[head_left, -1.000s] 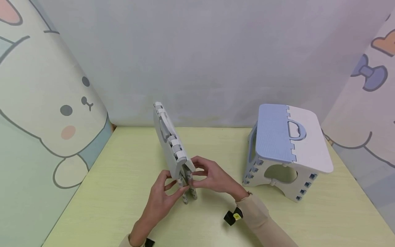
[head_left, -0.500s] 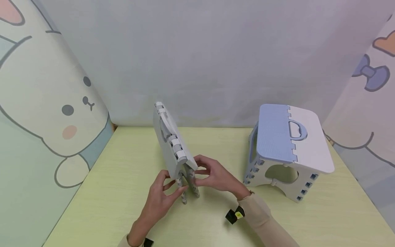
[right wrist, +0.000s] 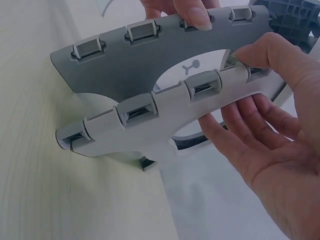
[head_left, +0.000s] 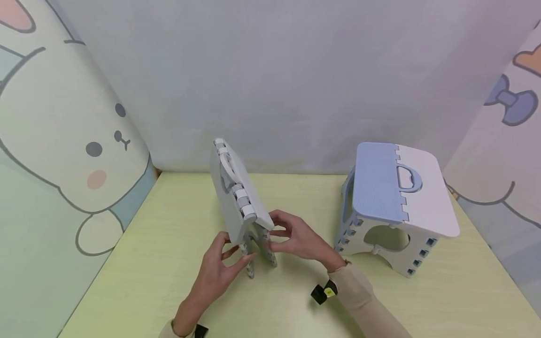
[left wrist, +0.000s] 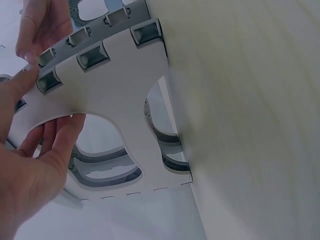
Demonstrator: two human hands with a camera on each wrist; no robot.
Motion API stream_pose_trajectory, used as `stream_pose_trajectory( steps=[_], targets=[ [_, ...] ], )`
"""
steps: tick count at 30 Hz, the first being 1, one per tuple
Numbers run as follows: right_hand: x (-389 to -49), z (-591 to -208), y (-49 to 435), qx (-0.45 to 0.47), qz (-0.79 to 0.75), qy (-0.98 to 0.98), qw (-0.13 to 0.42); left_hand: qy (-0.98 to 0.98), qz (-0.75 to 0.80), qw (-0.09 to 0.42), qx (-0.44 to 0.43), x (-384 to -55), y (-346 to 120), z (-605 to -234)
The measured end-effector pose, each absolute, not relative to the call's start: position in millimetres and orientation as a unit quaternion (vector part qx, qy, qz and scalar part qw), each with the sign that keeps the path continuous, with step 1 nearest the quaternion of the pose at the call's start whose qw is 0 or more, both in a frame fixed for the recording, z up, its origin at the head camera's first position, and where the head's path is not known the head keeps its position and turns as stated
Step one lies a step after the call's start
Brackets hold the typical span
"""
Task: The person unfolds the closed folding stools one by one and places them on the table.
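Observation:
A partly folded folding stool (head_left: 228, 209) stands upright on its legs at the table's left centre, its two seat halves peaked like a roof. My left hand (head_left: 213, 272) grips the near left leg panel; in the left wrist view its fingers curl through the cutout of that leg panel (left wrist: 115, 80). On the other side my right hand (head_left: 300, 238) holds the right leg panel, with fingers under it and thumb over the hinged edge in the right wrist view. A gap separates the two leg panels (right wrist: 135, 117). The stool's far legs are hidden in the head view.
A second folding stool (head_left: 376, 183), blue and white, stands unfolded on the right of the pale yellow table (head_left: 177, 202). A grey backdrop (head_left: 270, 94) rises behind, and cartoon-printed panels (head_left: 55, 141) flank the table.
The right hand has drawn its leg panel slightly to the right. The gap between the leg panels and the seat halves has widened, while the left hand has barely shifted.

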State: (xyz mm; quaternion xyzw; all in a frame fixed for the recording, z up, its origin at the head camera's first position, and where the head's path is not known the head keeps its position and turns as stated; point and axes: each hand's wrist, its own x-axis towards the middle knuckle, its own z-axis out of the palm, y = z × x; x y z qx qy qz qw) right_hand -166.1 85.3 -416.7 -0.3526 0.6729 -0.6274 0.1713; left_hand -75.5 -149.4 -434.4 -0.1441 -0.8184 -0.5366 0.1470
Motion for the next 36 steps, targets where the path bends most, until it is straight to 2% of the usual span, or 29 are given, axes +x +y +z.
stream_pose_trajectory(
  steps=[21, 36],
  targets=[
    [-168.9, -417.5, 89.9, -0.345, -0.630, 0.674, 0.172, -0.818, -0.535, 0.153, -0.147, -74.1, -156.6, -434.0],
    [-170.3, -417.3, 92.7, -0.338, -0.628, 0.681, 0.164, -0.827, -0.529, 0.138, -0.129, -73.0, -162.2, -433.1]
  ],
)
